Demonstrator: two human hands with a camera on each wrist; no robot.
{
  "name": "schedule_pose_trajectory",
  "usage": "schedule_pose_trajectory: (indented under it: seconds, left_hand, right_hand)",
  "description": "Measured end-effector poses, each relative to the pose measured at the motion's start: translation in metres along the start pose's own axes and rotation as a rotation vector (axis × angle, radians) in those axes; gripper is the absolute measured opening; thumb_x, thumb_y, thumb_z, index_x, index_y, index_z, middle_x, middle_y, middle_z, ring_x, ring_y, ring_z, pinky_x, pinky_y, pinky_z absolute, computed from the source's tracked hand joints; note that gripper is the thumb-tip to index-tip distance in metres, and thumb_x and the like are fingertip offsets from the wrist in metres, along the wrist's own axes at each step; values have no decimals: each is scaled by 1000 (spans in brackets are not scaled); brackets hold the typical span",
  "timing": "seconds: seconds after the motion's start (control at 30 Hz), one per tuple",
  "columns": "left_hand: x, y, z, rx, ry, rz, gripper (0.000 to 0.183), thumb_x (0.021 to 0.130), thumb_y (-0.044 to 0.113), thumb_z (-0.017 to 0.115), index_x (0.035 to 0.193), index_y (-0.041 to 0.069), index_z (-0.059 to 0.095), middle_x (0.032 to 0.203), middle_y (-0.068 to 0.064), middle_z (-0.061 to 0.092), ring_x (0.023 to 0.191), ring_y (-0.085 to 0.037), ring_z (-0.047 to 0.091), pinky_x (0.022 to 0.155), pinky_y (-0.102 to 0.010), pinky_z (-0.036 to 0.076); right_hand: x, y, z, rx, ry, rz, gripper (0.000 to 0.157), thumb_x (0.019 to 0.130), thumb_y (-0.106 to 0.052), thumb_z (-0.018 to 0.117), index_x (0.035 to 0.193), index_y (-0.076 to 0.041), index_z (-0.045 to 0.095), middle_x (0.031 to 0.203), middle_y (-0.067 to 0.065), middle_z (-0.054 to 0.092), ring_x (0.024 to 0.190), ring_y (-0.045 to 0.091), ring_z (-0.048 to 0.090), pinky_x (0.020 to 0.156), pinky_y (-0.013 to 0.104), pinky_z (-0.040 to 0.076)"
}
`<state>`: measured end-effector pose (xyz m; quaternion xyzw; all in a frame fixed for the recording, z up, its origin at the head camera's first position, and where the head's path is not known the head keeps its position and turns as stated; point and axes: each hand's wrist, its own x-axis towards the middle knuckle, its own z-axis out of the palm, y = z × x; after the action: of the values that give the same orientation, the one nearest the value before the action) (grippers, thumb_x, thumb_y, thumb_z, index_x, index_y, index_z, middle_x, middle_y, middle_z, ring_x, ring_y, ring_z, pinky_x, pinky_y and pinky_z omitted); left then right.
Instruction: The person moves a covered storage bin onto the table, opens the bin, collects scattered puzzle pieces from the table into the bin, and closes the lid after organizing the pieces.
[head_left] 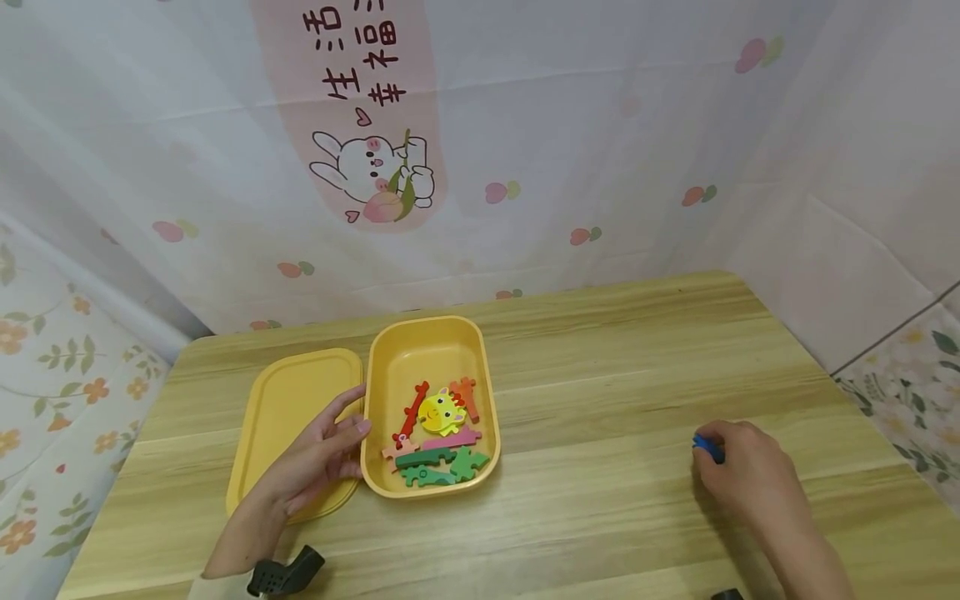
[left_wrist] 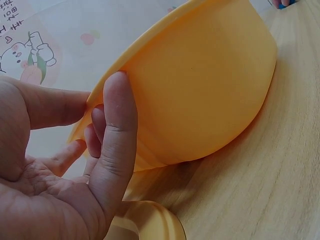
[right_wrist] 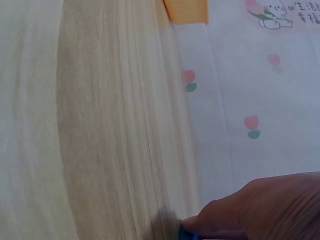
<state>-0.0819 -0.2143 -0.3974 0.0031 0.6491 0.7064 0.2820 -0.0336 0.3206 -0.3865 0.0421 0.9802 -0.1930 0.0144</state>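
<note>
My left hand is at the left side of a yellow plastic box, its thumb and fingers at the rim. Seen from the left wrist, one finger lies along the box's outer wall. Inside the box is a heap of puzzle pieces: a yellow animal head, a red strip, an orange piece, a pink one and several green ones. Far to the right, my right hand pinches a small blue piece at the tabletop; the fingers cover most of it.
A yellow lid lies flat on the wooden table left of the box, partly under my left forearm. A printed curtain hangs behind the table's far edge. Tabletop stretches between the box and my right hand.
</note>
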Motion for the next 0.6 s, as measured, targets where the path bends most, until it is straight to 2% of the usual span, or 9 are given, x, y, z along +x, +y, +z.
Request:
schedule_pose_trajectory:
  seconds: [0.2,0.6]
  left_hand:
    - [0,1,0,1,7,-9,76,112,21,54,170,19,5,115,3,58,97,-12,72,75,-25,65]
    - [1,0,0,5,-1,6,77,112,21,54,170,17,4,113,3,58,97,-10,70,73,-24,64]
  right_hand:
    - [2,-7,1,13,27,-31,24,94,-9,70,113,6,74,107,30,74,98,52,70,79,64,57]
    - [14,-27,-3,42,103,-121,21,92,-6,71,110,5,75,105,29,74,94,45,71,76,61,58]
